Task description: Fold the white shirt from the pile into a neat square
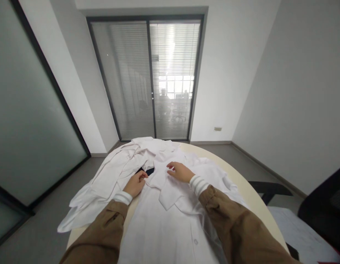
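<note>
A white button-front coat lies spread over the round table, its collar and pointed lapel near the middle and one button showing low on the front. My left hand is at the coat's left edge by the collar; its fingers are curled together at the cloth there. Over the collar area is my right hand, with thumb and fingers apart and no cloth visibly gripped. Beside the left hand, a dark patch shows between folds of white cloth.
More crumpled white cloth covers the table's left side and hangs over its edge. The cream tabletop shows along the right rim. A black chair stands at the right. Glass panels with blinds are ahead.
</note>
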`<state>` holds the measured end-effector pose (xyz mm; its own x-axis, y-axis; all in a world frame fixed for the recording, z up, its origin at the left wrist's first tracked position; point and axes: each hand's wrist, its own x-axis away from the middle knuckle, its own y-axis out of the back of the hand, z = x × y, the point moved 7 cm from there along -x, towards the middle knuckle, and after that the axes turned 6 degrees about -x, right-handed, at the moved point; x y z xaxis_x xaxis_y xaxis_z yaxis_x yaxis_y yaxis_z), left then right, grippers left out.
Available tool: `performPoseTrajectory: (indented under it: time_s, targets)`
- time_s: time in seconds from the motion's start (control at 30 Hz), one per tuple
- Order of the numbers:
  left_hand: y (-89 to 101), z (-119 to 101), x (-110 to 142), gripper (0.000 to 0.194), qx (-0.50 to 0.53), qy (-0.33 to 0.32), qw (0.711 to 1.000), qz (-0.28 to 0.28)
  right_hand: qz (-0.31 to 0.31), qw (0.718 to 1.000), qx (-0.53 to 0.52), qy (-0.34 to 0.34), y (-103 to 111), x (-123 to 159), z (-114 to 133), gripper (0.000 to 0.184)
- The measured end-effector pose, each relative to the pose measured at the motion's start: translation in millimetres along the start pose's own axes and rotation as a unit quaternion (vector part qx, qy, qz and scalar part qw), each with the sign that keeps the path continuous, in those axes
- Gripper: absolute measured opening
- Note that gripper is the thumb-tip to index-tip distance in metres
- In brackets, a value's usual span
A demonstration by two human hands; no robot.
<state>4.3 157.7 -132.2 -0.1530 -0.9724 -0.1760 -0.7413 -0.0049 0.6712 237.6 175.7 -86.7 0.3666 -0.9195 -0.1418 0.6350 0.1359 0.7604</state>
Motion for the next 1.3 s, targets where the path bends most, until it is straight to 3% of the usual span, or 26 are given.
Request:
performPoseTrajectory:
  time_s: [0.13,0.3,0.53,0.7,0.83,0.97,1.13,1.17,1.23,1.3]
  targets:
    - [2.2,-10.1,7.0,0.023,-0.049,-0.050,0.997,0.021,-0.049,0.998,0.000,-0.034,-2.6,-33.2,-12.1,0.026]
    - [3.8,-15.8,7.8,0.014,-0.072,-0.061,0.995,0.029,-0.095,0.993,-0.010,-0.065,-10.7,-69.2,-11.6,0.026]
    - [4.4,-9.7,4.3,0.005,-0.088,-0.042,0.995,0.019,-0.154,0.982,-0.042,-0.099,-30.8,-101.1,-10.4,0.017]
    - [6.5,3.0,-1.2,0.009,-0.066,-0.004,0.998,-0.020,-0.197,0.968,-0.113,-0.105,-21.4,-115.8,-19.1,0.025]
    - [9.1,11.6,-3.1,0.009,-0.040,0.035,0.997,-0.056,-0.191,0.966,-0.159,-0.071,-19.8,-122.8,-22.6,0.028]
    - [11.1,10.3,-0.7,0.009,-0.041,0.044,0.995,-0.073,-0.142,0.978,-0.151,-0.029,-27.3,-113.0,-18.4,0.036]
    - [2.6,10.8,-0.5,0.015,-0.014,0.023,0.998,-0.048,-0.069,0.992,-0.099,0.034,-39.0,-70.8,7.4,0.037]
    - [1.6,12.4,-1.3,0.021,-0.003,0.016,0.999,-0.052,-0.050,0.994,-0.083,0.046,-43.5,-58.8,13.7,0.042]
    - [2.1,14.8,-2.8,0.030,0.021,-0.004,0.997,-0.072,0.003,0.998,-0.001,0.066,-56.3,-32.7,24.3,0.069]
    - [3.7,15.2,-3.3,0.031,0.034,-0.024,0.995,-0.088,0.051,0.995,0.069,0.043,-67.4,-5.9,25.1,0.091]
